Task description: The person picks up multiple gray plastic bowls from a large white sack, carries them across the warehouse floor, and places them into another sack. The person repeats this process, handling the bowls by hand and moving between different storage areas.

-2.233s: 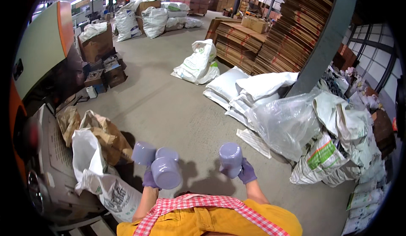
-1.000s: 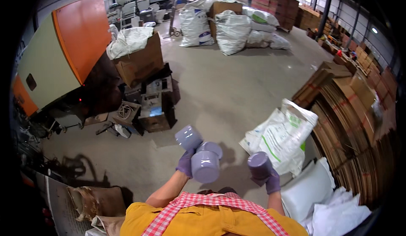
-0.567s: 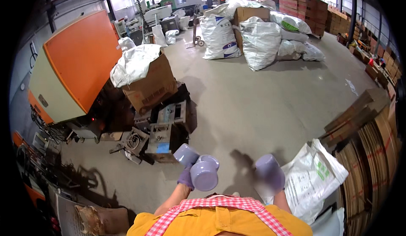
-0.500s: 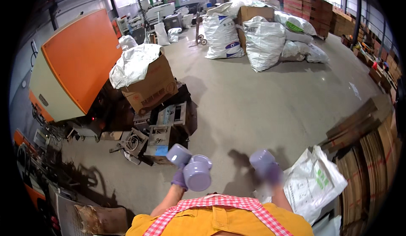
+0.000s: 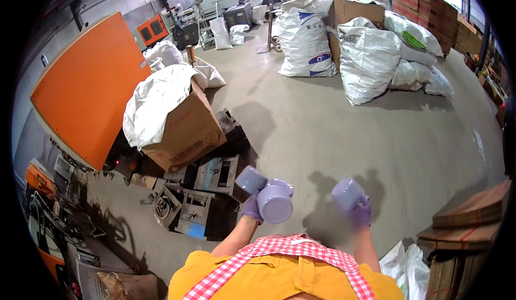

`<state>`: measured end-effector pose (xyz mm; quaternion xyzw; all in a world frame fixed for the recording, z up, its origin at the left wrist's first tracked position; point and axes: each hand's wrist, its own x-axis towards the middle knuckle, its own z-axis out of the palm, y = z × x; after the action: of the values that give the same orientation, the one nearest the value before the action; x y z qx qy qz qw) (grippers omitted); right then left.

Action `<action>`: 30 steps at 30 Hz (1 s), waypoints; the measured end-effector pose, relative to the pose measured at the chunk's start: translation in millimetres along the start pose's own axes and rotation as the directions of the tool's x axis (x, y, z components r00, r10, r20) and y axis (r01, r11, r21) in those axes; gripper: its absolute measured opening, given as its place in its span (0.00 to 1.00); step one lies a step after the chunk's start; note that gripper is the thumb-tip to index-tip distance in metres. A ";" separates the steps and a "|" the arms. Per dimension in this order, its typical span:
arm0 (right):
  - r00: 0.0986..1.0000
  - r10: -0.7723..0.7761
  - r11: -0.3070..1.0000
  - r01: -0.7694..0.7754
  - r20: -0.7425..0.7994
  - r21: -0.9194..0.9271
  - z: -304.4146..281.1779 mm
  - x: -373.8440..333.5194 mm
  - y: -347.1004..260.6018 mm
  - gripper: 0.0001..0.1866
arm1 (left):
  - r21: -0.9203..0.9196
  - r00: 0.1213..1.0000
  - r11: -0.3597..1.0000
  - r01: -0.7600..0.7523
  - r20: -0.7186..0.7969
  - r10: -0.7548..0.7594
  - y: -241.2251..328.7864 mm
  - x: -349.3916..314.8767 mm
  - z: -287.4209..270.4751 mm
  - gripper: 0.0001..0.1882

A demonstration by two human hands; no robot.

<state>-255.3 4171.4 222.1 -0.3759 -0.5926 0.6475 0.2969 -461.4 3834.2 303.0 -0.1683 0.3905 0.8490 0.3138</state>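
Observation:
Purple gloves cover both my hands. My left hand (image 5: 251, 209) is closed on a cluster of lavender plastic cups, round and glossy. One cup (image 5: 250, 179) tilts up to the left, and a larger-looking cup (image 5: 275, 205) sits in front, its round end toward me. Part of a further cup (image 5: 283, 183) shows behind that one. To the right, apart from the cluster, my right hand (image 5: 362, 212) grips a single lavender cup (image 5: 348, 193). A blurred patch lies beside the right wrist. Both hands are held out over the grey floor.
An orange machine panel (image 5: 88, 90) stands at left. Near it, a cardboard box (image 5: 185, 133) topped with a white sack rests by metal mould blocks (image 5: 199, 214). Stuffed white sacks (image 5: 368, 58) are piled ahead. Flattened cardboard (image 5: 473, 214) and a white bag (image 5: 406, 265) lie at right.
The sack pile and the box look nearer, while the right-hand cardboard and white bag have slid toward the lower edge. Both hands still hold their cups, now slightly higher and farther right in view.

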 end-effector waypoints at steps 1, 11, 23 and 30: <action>0.999 -0.046 0.992 0.044 -0.021 -0.116 -0.1 20.0 -14.4 0.09 | -0.001 0.999 0.999 -0.038 0.004 0.038 2.5 21.9 21.7 0.22; 0.964 0.224 0.959 -0.244 -0.146 -0.143 -5.3 260.8 65.0 0.14 | 0.015 0.995 0.999 0.049 0.088 -0.050 72.8 226.3 214.4 0.18; 0.837 -0.220 0.822 0.436 0.502 -0.366 350.3 613.2 -142.1 0.14 | -0.166 0.940 0.939 -0.302 -0.218 0.263 207.0 444.5 237.3 0.19; 0.790 0.012 0.960 0.162 0.613 -0.228 541.7 726.7 -138.3 0.15 | -0.318 0.939 0.916 -0.246 -0.313 0.143 274.0 609.7 201.6 0.25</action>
<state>-1111.2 4496.5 269.2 -0.1605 -0.7531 0.6350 0.0625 -1106.7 4097.4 260.8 -0.3013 0.2880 0.8993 0.1326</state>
